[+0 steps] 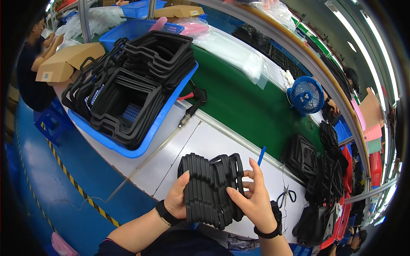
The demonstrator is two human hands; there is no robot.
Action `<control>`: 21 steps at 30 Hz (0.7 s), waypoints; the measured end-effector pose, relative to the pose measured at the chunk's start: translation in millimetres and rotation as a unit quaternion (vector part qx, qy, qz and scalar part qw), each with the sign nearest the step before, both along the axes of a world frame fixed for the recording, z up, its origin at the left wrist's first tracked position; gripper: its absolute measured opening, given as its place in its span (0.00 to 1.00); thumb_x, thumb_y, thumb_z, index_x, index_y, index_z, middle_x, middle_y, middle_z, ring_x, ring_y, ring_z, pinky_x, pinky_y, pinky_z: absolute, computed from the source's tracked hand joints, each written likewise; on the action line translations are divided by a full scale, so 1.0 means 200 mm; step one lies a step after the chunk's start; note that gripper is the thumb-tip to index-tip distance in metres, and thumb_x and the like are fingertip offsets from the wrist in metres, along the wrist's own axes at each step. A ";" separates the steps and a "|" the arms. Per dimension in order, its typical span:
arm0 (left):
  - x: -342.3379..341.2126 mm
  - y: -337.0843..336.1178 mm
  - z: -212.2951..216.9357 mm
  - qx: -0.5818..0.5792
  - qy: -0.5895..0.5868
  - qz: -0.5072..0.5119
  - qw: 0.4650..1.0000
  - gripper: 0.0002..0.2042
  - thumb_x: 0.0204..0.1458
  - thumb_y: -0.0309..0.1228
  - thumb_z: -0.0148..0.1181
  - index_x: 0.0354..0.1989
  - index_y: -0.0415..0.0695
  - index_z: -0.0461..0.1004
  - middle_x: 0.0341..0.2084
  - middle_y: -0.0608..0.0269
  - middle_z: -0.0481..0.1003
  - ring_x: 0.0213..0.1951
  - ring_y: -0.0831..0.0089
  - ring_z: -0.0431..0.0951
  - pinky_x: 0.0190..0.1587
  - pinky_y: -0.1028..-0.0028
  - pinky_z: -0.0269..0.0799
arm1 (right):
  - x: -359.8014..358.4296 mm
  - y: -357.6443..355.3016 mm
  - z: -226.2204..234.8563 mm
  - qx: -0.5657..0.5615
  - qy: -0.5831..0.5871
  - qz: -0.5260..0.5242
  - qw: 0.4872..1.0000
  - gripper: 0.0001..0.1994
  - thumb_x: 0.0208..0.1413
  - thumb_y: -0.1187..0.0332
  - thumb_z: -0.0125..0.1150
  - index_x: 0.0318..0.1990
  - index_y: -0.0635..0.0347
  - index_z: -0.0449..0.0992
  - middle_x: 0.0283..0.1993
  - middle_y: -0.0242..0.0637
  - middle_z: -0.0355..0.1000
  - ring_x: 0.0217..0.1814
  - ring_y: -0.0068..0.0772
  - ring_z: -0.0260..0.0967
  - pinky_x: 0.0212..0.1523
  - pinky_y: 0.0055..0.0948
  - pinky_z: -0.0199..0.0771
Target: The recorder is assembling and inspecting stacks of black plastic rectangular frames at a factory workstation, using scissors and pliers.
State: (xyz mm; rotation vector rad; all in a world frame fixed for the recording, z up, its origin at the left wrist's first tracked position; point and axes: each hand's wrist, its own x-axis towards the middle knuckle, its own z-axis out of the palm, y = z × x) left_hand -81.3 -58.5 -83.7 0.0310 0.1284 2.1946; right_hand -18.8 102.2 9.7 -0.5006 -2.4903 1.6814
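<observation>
Both hands are wrapped around a thick stack of black rubbery frame-shaped gaskets (211, 187), held on edge just above the near side of the pale grey worktop (205, 141). The left hand (177, 198) has its grip clenched on the stack's left side, thumb up along the edge, while the right hand (254, 200) grasps the right side with the thumb pressed on the front and fingers curled around the back. Each wrist has a black band on it.

Far left on the worktop sits a big blue plastic crate (145, 141), piled way over the rim with more of the same black frames (136, 81). A metal air gun with a black handle (194, 102) lies just right of the crate, at the edge of the green conveyor belt (239, 102). Farther right there's a small blue desk fan (305, 96), and more black frames heaped up (324, 170) on the right. A thin blue pen (261, 155) lies just beyond the right fingers, and small scissors (287, 197) lie to the right of that hand. Another person in dark clothes (32, 77) is at the far left, beside a brown cardboard box (64, 62).
</observation>
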 end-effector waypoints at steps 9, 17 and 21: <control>0.03 -0.02 -0.01 0.026 -0.005 -0.023 0.999 0.32 0.54 0.47 0.54 0.61 0.37 0.56 0.54 0.49 0.66 0.54 0.58 0.70 0.56 0.56 0.67 | -0.02 -0.01 -0.01 0.118 0.046 0.075 0.989 0.24 0.47 0.73 0.64 0.54 0.56 0.70 0.53 0.54 0.65 0.52 0.45 0.68 0.53 0.32 0.67; 0.03 -0.06 0.01 -0.015 -0.029 -0.048 0.998 0.31 0.53 0.43 0.53 0.60 0.34 0.56 0.53 0.46 0.66 0.53 0.56 0.71 0.55 0.56 0.69 | -0.04 -0.06 0.05 0.086 0.032 0.071 0.993 0.20 0.46 0.73 0.64 0.50 0.57 0.73 0.54 0.56 0.65 0.52 0.47 0.69 0.51 0.31 0.69; 0.03 -0.06 -0.02 0.030 -0.036 -0.048 0.998 0.31 0.53 0.43 0.53 0.60 0.34 0.56 0.53 0.46 0.66 0.53 0.56 0.71 0.55 0.56 0.69 | -0.04 -0.09 0.04 0.137 0.011 0.041 0.990 0.18 0.46 0.71 0.64 0.47 0.56 0.74 0.53 0.56 0.66 0.51 0.49 0.70 0.51 0.32 0.70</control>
